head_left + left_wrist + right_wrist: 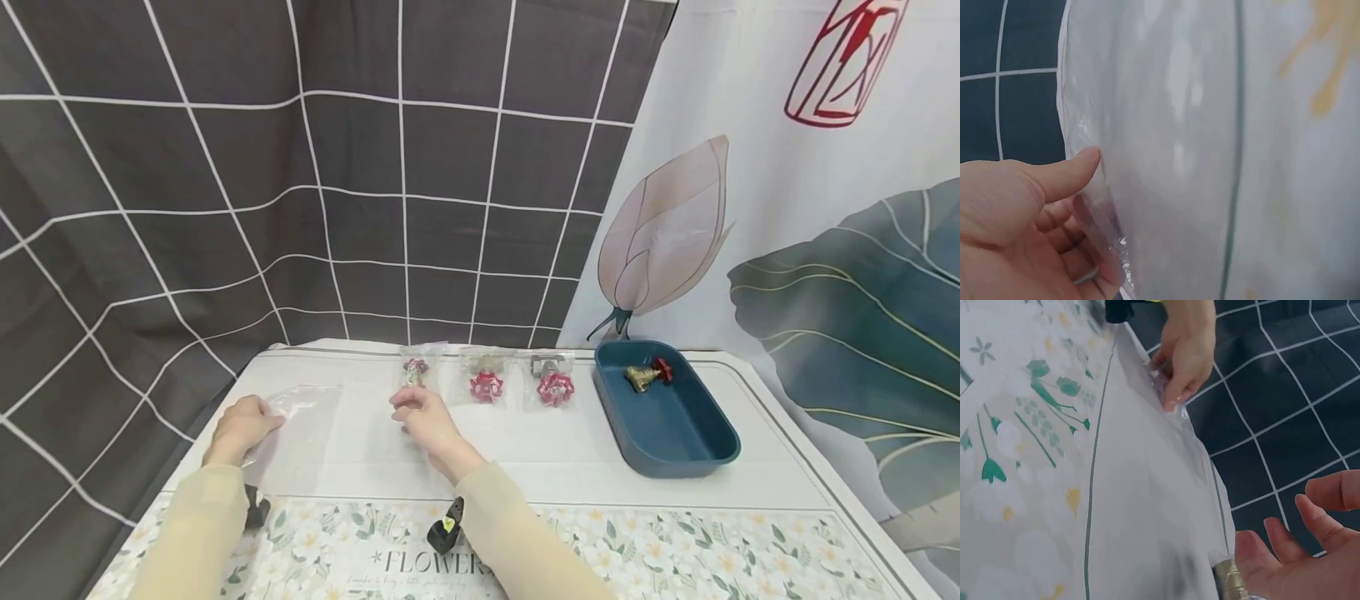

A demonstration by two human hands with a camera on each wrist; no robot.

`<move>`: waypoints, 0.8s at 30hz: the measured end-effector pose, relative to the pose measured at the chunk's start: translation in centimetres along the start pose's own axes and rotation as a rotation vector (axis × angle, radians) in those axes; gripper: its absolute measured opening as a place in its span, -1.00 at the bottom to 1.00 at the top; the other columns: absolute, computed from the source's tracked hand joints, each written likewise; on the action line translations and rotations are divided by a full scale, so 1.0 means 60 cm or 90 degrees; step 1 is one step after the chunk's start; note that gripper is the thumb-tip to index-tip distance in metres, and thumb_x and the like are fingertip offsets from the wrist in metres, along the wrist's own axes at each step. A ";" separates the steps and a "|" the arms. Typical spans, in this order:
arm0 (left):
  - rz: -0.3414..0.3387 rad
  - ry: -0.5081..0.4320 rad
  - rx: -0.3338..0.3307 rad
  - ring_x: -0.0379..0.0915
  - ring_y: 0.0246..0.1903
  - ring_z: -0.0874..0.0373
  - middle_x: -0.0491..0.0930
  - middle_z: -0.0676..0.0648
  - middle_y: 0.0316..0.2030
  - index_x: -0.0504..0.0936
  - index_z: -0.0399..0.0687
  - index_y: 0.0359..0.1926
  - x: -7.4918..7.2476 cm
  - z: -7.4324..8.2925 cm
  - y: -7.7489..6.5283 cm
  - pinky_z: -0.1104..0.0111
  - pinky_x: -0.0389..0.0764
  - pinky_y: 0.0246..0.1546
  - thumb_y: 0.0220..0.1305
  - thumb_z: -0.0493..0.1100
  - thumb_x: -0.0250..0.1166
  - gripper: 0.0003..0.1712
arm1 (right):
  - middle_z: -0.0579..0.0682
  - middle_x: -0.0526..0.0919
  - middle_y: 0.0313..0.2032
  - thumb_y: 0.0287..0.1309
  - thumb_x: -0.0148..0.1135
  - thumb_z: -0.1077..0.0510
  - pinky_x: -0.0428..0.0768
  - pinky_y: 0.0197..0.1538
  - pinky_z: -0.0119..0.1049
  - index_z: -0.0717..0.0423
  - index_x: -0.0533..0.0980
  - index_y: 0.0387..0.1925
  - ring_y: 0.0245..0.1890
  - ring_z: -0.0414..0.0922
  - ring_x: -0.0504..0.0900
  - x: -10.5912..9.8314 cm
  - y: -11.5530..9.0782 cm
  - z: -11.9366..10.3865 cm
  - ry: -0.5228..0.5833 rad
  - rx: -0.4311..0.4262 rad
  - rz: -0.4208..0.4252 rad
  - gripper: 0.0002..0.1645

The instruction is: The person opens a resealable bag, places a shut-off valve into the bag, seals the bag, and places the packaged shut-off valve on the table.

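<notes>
Between thumb and fingers, my left hand (242,429) pinches the edge of a clear plastic bag (303,433) spread at the left of the table. The left wrist view shows the thumb (1075,175) pressed on the film. My right hand (431,425) hovers just in front of a bagged valve with a small red handwheel (414,368). Its fingers (1285,540) are loosely bent with nothing between them, and a brass piece (1230,579) shows beside them in the right wrist view. Two more bagged valves, one with a red wheel (486,385) and another (555,388), lie to the right.
A blue tray (671,468) stands at the right, holding an unbagged brass valve (641,377) with a red handle. A floral cloth (675,542) covers the table's near part. Behind hangs a dark grid-patterned curtain (442,233), with a white leaf-printed one at right.
</notes>
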State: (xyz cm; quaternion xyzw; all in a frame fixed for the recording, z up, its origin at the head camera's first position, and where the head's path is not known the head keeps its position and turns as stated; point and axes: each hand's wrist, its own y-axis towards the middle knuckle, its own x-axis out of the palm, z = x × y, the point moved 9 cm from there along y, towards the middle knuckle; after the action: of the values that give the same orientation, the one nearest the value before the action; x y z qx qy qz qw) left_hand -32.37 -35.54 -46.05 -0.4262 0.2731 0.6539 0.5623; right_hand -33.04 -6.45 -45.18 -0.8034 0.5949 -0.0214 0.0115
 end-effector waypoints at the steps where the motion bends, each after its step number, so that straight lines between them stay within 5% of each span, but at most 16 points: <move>1: 0.008 -0.004 0.008 0.45 -0.39 -0.12 0.51 -0.28 -0.41 0.45 -0.43 -0.25 0.001 0.003 -0.001 0.09 0.51 -0.37 0.29 -0.13 0.24 -0.65 | 0.08 0.51 0.07 0.05 0.12 0.44 0.59 -0.02 -0.08 0.37 0.53 -0.09 -0.20 -0.16 0.51 -0.001 -0.001 0.001 0.007 0.001 0.002 -0.67; 8: 0.043 -0.031 0.052 0.52 -0.40 -0.07 0.60 -0.32 -0.32 0.53 -0.45 -0.09 0.016 0.048 -0.016 0.13 0.57 -0.42 0.40 -0.14 0.16 -0.65 | 0.14 0.58 -0.03 0.04 0.12 0.41 0.56 0.07 0.03 0.41 0.52 -0.05 -0.15 -0.11 0.51 -0.021 -0.005 0.004 0.040 0.008 0.017 -0.63; 16: 0.060 -0.088 0.155 0.56 -0.16 -0.22 0.63 -0.35 -0.14 0.61 -0.36 -0.05 0.025 0.137 -0.052 -0.08 0.56 -0.15 0.43 -0.14 0.14 -0.67 | 0.26 0.57 -0.01 0.18 0.10 0.36 0.56 0.04 0.08 0.40 0.50 0.00 -0.12 -0.07 0.54 -0.066 -0.014 -0.015 -0.060 -0.038 0.014 -0.66; 24: 0.034 -0.137 0.221 0.54 -0.03 -0.22 0.64 -0.29 -0.07 0.63 -0.30 0.00 0.049 0.233 -0.094 -0.10 0.51 0.03 0.41 -0.16 0.17 -0.70 | 0.31 0.59 -0.06 0.30 0.00 0.33 0.64 -0.08 0.01 0.40 0.44 0.07 -0.15 0.09 0.63 -0.116 -0.023 -0.048 -0.067 -0.065 -0.017 -0.66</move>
State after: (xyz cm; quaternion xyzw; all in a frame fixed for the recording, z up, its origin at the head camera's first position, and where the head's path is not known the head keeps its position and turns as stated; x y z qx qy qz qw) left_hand -30.44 -21.12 -41.08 -0.2430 0.3310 0.6535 0.6359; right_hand -33.90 0.64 -42.37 -0.8107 0.5833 0.0515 0.0014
